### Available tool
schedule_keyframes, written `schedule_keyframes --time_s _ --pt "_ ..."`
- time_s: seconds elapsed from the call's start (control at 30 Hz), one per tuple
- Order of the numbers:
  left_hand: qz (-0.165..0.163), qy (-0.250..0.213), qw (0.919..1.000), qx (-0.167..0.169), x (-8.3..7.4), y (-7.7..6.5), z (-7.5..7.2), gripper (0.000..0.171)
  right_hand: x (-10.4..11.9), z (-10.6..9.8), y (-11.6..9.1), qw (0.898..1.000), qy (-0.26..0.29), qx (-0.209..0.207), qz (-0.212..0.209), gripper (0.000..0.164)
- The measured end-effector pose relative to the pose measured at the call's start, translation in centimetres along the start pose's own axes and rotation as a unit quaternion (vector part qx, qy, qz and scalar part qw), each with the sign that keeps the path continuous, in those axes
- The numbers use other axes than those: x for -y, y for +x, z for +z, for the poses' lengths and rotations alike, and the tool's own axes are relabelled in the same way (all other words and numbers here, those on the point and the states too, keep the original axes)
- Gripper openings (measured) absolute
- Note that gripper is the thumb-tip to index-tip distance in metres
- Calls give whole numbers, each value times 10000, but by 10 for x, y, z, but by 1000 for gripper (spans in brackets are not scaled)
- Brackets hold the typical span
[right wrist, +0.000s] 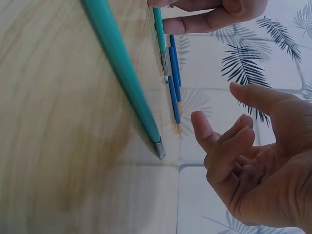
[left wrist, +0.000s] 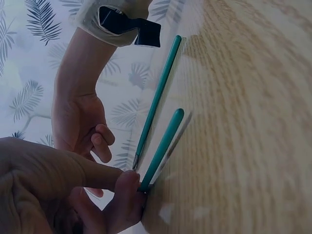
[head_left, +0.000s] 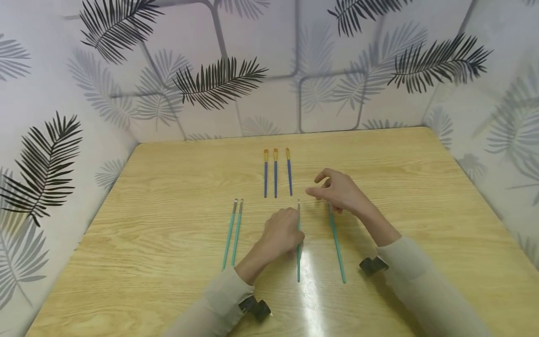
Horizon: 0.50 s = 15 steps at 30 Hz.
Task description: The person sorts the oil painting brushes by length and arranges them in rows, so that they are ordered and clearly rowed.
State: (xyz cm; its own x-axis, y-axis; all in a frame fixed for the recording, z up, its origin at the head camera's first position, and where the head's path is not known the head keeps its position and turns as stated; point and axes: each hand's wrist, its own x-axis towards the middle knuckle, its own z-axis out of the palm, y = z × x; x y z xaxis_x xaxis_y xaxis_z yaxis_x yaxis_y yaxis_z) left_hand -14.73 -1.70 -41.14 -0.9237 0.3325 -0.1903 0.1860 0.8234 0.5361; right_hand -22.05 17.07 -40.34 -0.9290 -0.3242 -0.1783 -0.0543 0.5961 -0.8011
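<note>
My left hand (head_left: 283,230) pinches a teal-handled paintbrush (head_left: 298,269) partway along its handle, low at the tabletop. In the left wrist view the thumb and fingers meet around that handle, its rounded end pointing up and away. Over the bristle end of a second teal paintbrush (head_left: 337,248), my right hand (head_left: 338,191) hovers with loosely bent fingers. The right wrist view shows this right hand (right wrist: 263,161) holding nothing, apart from the brush (right wrist: 124,68) lying on the table.
Two more teal paintbrushes (head_left: 229,234) lie side by side left of my left forearm. Farther back, three blue-handled paintbrushes (head_left: 275,180) with orange bristles lie in a row. The wooden table (head_left: 168,187) ends at a leaf-patterned backdrop (head_left: 261,98).
</note>
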Motion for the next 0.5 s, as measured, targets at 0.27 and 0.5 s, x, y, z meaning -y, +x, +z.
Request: schedule_keyframes --time_s 0.27,0.5 --pt "36 -495 9987 -79 6 3 4 45 -4 -2 -5 10000 16 -30 42 62" --pt "-118 -690 9975 -66 15 3 4 54 -12 -5 -13 9999 -19 69 92 58"
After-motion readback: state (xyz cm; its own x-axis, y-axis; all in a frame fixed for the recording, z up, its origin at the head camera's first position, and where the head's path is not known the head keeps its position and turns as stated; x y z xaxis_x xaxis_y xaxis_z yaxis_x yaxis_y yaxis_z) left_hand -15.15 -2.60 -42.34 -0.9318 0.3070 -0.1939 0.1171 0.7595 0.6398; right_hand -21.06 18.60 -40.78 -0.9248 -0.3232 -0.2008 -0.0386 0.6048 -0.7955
